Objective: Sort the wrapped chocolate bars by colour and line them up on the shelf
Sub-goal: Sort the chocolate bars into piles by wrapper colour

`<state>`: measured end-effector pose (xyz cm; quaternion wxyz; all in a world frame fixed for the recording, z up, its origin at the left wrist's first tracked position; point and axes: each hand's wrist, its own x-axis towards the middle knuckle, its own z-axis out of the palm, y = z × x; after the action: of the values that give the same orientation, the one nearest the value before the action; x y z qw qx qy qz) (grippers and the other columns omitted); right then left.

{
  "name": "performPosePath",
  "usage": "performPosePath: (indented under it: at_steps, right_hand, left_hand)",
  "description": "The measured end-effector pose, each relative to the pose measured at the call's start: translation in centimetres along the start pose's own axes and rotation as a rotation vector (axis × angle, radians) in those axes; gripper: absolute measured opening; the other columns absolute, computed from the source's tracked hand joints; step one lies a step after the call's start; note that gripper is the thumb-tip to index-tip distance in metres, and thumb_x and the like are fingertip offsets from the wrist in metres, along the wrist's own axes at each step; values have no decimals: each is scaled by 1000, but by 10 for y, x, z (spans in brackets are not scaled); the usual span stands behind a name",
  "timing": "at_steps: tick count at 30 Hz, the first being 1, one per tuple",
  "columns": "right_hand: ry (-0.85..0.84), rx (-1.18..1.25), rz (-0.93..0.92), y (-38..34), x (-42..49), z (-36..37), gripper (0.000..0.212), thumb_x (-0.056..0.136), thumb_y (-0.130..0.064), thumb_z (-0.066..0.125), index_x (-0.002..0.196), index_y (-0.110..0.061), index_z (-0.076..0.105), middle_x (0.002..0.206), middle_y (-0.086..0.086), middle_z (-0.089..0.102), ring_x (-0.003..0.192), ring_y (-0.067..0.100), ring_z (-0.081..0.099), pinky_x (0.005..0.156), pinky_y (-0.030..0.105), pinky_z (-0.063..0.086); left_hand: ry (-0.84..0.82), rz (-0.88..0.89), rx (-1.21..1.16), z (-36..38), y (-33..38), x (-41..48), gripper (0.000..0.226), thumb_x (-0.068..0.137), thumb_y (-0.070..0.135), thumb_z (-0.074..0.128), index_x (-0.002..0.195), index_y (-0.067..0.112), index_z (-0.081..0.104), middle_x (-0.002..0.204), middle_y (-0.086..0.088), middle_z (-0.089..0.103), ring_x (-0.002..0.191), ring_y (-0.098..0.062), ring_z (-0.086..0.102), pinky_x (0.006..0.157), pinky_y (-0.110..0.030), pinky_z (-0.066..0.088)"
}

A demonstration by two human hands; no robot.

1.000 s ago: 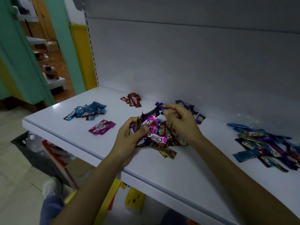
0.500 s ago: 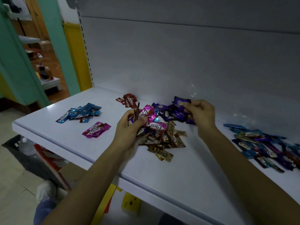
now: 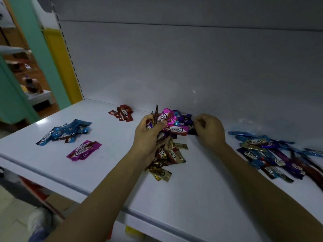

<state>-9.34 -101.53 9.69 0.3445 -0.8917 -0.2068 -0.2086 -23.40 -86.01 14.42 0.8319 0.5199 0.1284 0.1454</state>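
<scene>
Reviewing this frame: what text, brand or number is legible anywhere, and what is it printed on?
"Choco": loose pink bars near the shelf's front edge.
"Choco": front blue bar, far left.
"Choco", upside down: held pink bar gripped by the left hand.
"Choco": dark blue bar in the mixed pile, right.
Red bars and gold bars: logos too blurred. No numbers or signs readable.
</scene>
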Motion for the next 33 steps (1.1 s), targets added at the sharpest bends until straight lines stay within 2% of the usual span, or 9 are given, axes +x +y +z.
performPosePath:
  at_steps: [3, 5, 7, 10, 14, 17, 21, 27, 33]
  right_hand:
    - [-68, 457, 197, -38, 9, -17, 22, 95, -30, 53, 90, -13, 67, 85, 1, 68, 77, 15, 64, 66, 29, 53]
    - [-284, 648, 269, -67, 12, -30, 27, 93, -42, 53, 98, -18, 64, 88, -3, 68, 75, 8, 63, 59, 17, 49]
    - [-439, 640, 185, -86, 10, -33, 34, 85, -43, 63, 111, -21, 61, 95, -3, 67, 83, 5, 64, 63, 13, 49]
    - [-468, 632, 122, -99, 6, -24, 49, 76, -37, 75, 117, -18, 57, 92, 3, 68, 83, 12, 68, 68, 24, 55]
    - [-453, 619, 180, -114, 0, -13, 30, 76, -32, 77, 84, -8, 61, 66, 4, 67, 49, 8, 61, 43, 17, 43]
    - [-481, 666, 158, -130, -2, -3, 25, 81, -25, 74, 79, -3, 63, 57, 3, 63, 39, 6, 53, 37, 15, 38]
    - [-572, 659, 29, -155, 0, 18, 5, 90, -14, 62, 89, -10, 66, 70, 3, 65, 52, 6, 59, 47, 20, 47]
    - [-774, 562, -161, -193, -11, 62, 6, 85, -7, 67, 85, -12, 70, 78, -8, 67, 69, -4, 60, 68, 7, 46]
    - [-819, 347, -331, -223, -32, 109, 4, 78, -17, 75, 82, -16, 75, 84, -3, 70, 80, 12, 63, 69, 21, 45]
  left_hand:
    - [32, 18, 15, 4, 5, 7, 14, 90, 7, 61, 96, 19, 58, 93, -4, 69, 78, -12, 69, 57, -20, 54]
    - [45, 34, 25, 5, 8, 11, 13, 90, 7, 62, 97, 18, 59, 94, -5, 69, 78, -12, 70, 57, -20, 54]
    - [56, 47, 25, 4, 11, 14, 14, 90, 9, 62, 100, 17, 60, 98, -6, 69, 82, -13, 69, 58, -20, 54]
    - [72, 60, -17, -3, 15, 15, 13, 90, 11, 62, 101, 16, 59, 97, -4, 70, 79, -9, 69, 58, -21, 53]
    - [151, 139, -23, -23, 21, 13, 23, 90, 8, 63, 112, 11, 57, 99, -7, 69, 74, -9, 70, 56, -19, 53]
    - [230, 189, -32, -45, 28, 10, 24, 90, 7, 61, 113, 11, 56, 105, -8, 66, 82, -14, 66, 56, -18, 52]
    - [348, 218, -59, -82, 43, -6, 15, 91, 8, 60, 102, 16, 56, 99, -5, 66, 78, -11, 65, 53, -18, 52]
    - [527, 296, -71, -155, 60, -45, 12, 92, 6, 59, 99, 15, 57, 93, -4, 66, 62, -3, 67, 49, -17, 51]
    - [468, 264, -34, -177, 57, -74, 9, 92, 9, 58, 94, 18, 58, 75, 5, 70, 61, -3, 67, 48, -17, 49]
